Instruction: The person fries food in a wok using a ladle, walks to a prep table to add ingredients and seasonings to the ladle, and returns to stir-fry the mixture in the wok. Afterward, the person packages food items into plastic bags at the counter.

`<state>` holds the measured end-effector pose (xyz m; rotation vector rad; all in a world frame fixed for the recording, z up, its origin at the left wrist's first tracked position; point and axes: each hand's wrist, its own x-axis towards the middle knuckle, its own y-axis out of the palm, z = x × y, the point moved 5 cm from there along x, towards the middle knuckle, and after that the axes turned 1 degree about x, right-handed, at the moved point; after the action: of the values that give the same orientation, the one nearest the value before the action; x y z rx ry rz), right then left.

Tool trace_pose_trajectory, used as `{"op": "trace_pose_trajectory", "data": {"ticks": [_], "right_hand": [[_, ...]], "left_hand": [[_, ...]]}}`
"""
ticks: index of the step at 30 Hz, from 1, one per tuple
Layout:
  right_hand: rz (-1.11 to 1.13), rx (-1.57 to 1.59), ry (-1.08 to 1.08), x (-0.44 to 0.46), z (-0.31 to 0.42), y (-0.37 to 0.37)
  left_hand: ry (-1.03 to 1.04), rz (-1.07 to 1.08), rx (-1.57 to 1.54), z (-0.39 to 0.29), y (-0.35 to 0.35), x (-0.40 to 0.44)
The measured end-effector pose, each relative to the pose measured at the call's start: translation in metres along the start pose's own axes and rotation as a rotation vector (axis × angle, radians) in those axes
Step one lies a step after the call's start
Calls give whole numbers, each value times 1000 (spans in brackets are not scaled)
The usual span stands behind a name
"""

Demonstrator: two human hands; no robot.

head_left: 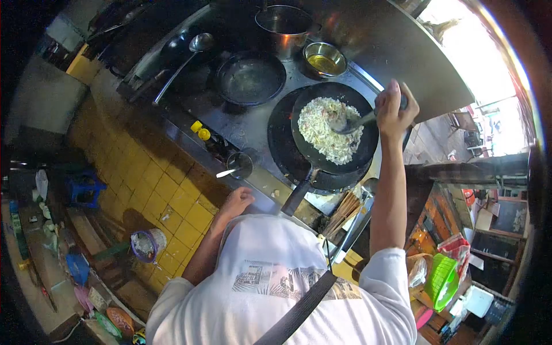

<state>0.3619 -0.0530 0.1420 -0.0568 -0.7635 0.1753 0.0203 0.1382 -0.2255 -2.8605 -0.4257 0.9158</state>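
Observation:
Rice mixed with small bits (322,129) lies in a black long-handled pan (368,150) on the stove. My right hand (398,109) is wrapped round the handle of a metal ladle (347,125), whose bowl rests in the rice. Near the counter's front edge, left of the pan's black handle (296,198), my left hand (237,201) is half curled and holds nothing that I can see. Just beyond it stands a dark glass jar (242,165) with a white-handled spoon (226,173) in it.
Behind the pan are a metal bowl of yellow oil (325,59) and a metal pot (283,34). An empty black pan (251,79), a long ladle (183,68) and yellow-capped bottles (204,134) are to the left. A bucket (148,244) stands on the tiled floor.

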Motion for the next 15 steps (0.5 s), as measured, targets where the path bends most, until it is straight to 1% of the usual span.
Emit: {"op": "trace_pose_trajectory", "data": {"ticks": [2, 3, 6, 8, 10, 11, 14, 15], "right_hand": [[-8, 13, 44, 10, 4, -1], [-35, 51, 25, 11, 13, -2], [-70, -83, -91, 3, -17, -4], [-73, -26, -11, 19, -6, 0], [-50, 33, 61, 27, -6, 4], [-118, -21, -29, 29, 3, 2], [-130, 9, -56, 34, 29, 2], [-135, 72, -61, 36, 31, 3]], "left_hand": [[14, 3, 7, -3, -1, 4], [20, -5, 19, -9, -3, 12], [-11, 3, 48, -10, -6, 3], [9, 17, 39, -28, -2, 0], [36, 43, 103, -20, 1, -6], [72, 41, 126, -26, 0, 6], [72, 12, 76, -14, 3, 11], [46, 4, 79, -18, 4, 8]]}}
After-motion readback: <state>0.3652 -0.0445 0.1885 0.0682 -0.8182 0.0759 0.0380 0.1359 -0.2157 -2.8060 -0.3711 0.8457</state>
